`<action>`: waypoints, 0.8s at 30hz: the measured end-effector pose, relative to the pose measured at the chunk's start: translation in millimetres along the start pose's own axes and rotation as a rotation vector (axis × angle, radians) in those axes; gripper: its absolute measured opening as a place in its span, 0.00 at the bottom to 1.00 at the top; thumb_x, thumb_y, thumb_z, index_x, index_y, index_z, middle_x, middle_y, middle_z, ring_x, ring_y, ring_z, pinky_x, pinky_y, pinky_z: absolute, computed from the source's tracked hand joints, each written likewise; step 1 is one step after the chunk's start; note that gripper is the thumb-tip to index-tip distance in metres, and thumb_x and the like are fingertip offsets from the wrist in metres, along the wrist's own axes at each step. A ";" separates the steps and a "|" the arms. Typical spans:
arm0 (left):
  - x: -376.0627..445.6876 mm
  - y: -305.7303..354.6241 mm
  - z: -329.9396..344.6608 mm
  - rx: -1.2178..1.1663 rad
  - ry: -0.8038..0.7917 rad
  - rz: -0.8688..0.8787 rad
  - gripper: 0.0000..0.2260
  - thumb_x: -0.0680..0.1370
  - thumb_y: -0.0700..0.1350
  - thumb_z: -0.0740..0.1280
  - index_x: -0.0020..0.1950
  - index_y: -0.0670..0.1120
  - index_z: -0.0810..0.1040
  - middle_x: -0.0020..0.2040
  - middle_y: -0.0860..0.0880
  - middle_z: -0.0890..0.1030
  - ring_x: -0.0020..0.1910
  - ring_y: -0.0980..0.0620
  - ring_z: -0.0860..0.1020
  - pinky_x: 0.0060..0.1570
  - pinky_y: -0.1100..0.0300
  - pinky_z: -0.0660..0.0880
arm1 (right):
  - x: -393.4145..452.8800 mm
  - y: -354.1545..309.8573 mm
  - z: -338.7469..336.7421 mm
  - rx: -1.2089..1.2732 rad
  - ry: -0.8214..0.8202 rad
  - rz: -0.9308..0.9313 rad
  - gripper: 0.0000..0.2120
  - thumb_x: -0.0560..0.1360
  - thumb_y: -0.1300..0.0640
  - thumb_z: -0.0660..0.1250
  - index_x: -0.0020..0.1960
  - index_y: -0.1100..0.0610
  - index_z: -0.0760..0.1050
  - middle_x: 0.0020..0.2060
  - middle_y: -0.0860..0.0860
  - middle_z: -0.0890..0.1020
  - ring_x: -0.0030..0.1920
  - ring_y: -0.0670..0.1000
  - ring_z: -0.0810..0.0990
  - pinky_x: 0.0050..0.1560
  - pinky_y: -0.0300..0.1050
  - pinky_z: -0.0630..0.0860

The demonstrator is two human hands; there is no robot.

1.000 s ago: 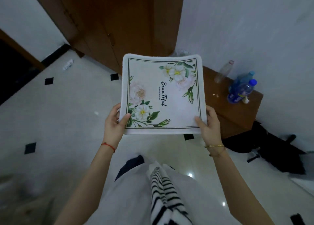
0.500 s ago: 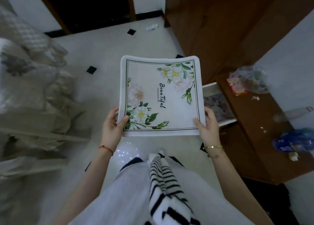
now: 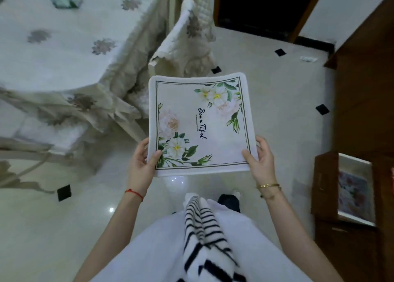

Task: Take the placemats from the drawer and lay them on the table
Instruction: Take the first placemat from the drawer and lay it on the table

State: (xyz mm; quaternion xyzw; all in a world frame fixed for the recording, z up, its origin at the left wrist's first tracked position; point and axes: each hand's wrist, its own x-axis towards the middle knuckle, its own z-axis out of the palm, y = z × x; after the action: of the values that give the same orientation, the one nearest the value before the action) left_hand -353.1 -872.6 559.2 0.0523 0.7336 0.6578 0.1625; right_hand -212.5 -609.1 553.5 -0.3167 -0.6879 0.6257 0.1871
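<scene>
A square white placemat (image 3: 202,124) printed with flowers and the word "Beautiful" is held flat in front of me, above the floor. My left hand (image 3: 141,161) grips its near left corner, thumb on top. My right hand (image 3: 261,159) grips its near right corner the same way. At the right edge an open wooden drawer (image 3: 326,188) shows another flowered placemat (image 3: 352,191) lying inside. The table (image 3: 53,40), draped in a white flowered cloth, fills the upper left.
A cloth-covered chair (image 3: 187,40) stands beside the table, just beyond the held mat. Brown wooden cabinets (image 3: 366,89) line the right side. A dark doorway (image 3: 262,6) is at the top. The floor (image 3: 277,85) is glossy white tile with small black squares.
My view has swung left: the bench with bottles has left the frame, the drawer has slid to the right edge, and the cloth-covered table has come in at the left. Both hands keep their grip on the placemat.
</scene>
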 end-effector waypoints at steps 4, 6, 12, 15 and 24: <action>-27.1 -8.4 -96.2 -0.013 0.137 -0.010 0.15 0.78 0.36 0.67 0.63 0.49 0.74 0.52 0.50 0.83 0.48 0.55 0.82 0.45 0.64 0.79 | -27.4 -3.3 89.5 -0.015 -0.124 -0.012 0.18 0.74 0.68 0.67 0.62 0.58 0.71 0.58 0.53 0.79 0.60 0.51 0.77 0.64 0.50 0.72; -40.8 -13.2 -141.5 0.005 0.197 -0.010 0.15 0.78 0.36 0.67 0.61 0.52 0.75 0.52 0.50 0.83 0.48 0.54 0.82 0.45 0.64 0.79 | -42.4 -6.2 132.5 -0.011 -0.185 0.003 0.18 0.74 0.68 0.67 0.62 0.57 0.71 0.58 0.53 0.78 0.61 0.53 0.76 0.66 0.51 0.71; -77.2 -30.4 -253.4 0.018 0.413 -0.052 0.14 0.77 0.37 0.68 0.61 0.47 0.75 0.53 0.47 0.83 0.51 0.48 0.81 0.44 0.63 0.79 | -73.5 -19.7 244.9 -0.012 -0.411 0.032 0.15 0.74 0.66 0.67 0.59 0.56 0.73 0.55 0.53 0.81 0.57 0.51 0.79 0.62 0.52 0.75; -88.0 -36.6 -293.2 -0.032 0.522 -0.066 0.15 0.77 0.36 0.68 0.60 0.49 0.75 0.54 0.44 0.83 0.52 0.46 0.81 0.50 0.54 0.79 | -76.4 -29.8 296.5 -0.020 -0.513 0.038 0.17 0.74 0.67 0.68 0.60 0.53 0.72 0.56 0.54 0.81 0.57 0.53 0.79 0.61 0.52 0.76; -69.7 -44.8 -405.9 -0.114 0.782 -0.063 0.17 0.77 0.36 0.69 0.60 0.55 0.76 0.56 0.48 0.83 0.54 0.51 0.82 0.52 0.58 0.79 | -60.2 -59.3 465.0 -0.019 -0.784 -0.054 0.18 0.74 0.69 0.66 0.59 0.53 0.72 0.55 0.54 0.81 0.53 0.52 0.81 0.49 0.44 0.80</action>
State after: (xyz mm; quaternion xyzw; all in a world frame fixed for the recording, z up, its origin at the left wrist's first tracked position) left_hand -406.1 -1283.5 560.3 -0.2336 0.7038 0.6624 -0.1064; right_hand -484.5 -995.6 551.6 -0.0371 -0.7211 0.6876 -0.0766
